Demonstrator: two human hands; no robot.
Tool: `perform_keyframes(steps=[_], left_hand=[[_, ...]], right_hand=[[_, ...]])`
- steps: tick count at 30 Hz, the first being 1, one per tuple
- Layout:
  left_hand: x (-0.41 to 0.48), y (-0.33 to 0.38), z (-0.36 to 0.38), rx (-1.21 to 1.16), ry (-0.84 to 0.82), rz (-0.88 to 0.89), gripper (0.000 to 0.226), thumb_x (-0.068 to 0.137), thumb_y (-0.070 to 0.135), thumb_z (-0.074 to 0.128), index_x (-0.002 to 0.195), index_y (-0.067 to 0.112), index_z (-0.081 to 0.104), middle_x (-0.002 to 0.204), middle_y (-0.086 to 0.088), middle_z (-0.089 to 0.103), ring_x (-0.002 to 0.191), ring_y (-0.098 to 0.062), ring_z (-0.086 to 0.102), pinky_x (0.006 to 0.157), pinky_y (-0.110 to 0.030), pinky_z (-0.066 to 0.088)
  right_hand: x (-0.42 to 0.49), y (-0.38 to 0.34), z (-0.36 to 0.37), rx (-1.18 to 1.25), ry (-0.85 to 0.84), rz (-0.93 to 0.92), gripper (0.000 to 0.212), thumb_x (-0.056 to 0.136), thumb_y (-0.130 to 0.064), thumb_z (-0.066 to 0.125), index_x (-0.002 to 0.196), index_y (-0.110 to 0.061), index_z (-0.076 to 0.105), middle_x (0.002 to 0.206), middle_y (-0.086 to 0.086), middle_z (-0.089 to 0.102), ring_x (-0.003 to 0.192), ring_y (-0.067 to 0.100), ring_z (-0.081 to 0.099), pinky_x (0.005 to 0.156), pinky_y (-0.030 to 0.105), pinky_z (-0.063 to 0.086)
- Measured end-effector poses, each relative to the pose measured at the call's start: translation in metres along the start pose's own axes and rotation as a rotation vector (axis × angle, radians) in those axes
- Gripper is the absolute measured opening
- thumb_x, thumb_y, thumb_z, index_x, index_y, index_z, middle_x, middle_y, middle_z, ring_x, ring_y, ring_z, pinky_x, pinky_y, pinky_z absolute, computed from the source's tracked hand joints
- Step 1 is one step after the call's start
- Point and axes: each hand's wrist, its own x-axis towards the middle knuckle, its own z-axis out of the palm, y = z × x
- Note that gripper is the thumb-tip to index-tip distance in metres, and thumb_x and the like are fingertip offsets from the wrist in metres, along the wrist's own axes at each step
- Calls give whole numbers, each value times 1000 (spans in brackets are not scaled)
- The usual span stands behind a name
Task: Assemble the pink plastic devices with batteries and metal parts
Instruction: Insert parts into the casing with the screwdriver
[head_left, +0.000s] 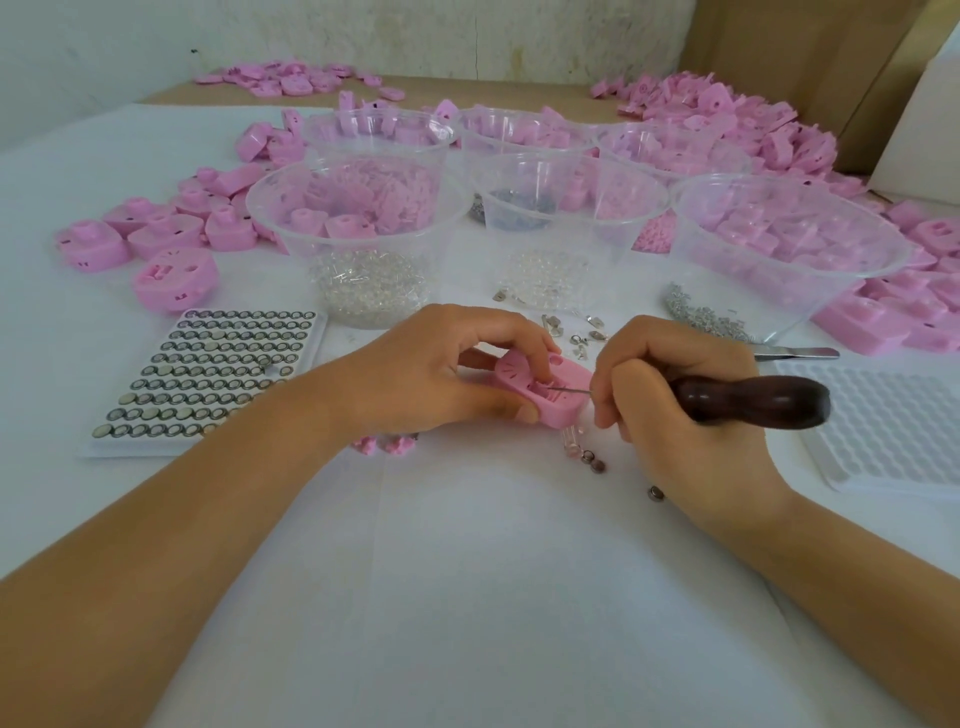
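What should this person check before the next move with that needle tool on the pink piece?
1. Pink device held steady: ok, the left hand curls round it.
2. Awl under control: ok, the right hand grips its wooden handle.
3. Needle aimed into the device's open side: ok.
4. Left hand clear of the needle: cannot tell, one finger sits very near the tip.
5. Metal part seated inside the device: cannot tell, too small to see.
6. Loose batteries within reach: ok, they lie just beside the right hand.
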Motion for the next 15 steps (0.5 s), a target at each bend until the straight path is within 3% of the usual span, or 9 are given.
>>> perform_keyframes(steps=[2,5,9,12,15], left_hand=[[-1,0,-1,-75,42,1,31,68,13,78,91,23,60,106,4,66,101,-3,62,86,-16,48],[-2,2,-6,-196,124,48,43,63,17,83,96,23,56,106,8,67,105,-9,63,85,-21,51],[-3,7,-12,-188,229,156,48,58,21,82,96,27,53,107,13,66,110,-9,60,88,-24,51],[-4,7,-11,-129,294,199,46,61,25,78,98,31,52,105,13,64,110,-9,58,90,-26,50],[-4,5,-12,-57,357,213,48,61,23,79,100,32,51,101,17,60,106,-8,57,88,-24,50]], right_hand=[[1,1,-1,7,98,-30,20,70,-15,39,56,-4,50,56,9,51,47,13,43,44,24,35],[4,3,1,75,284,-62,17,74,-13,40,67,-18,55,59,4,55,48,7,49,48,16,39],[9,7,1,18,432,-44,6,84,-29,50,82,-35,49,66,1,57,51,5,49,51,10,37],[12,12,-7,-149,315,-34,19,85,-36,60,76,-28,46,62,-1,51,52,8,45,49,9,34],[15,18,-21,-569,-13,-137,24,72,2,70,73,-13,52,60,-7,44,54,13,42,48,16,36]])
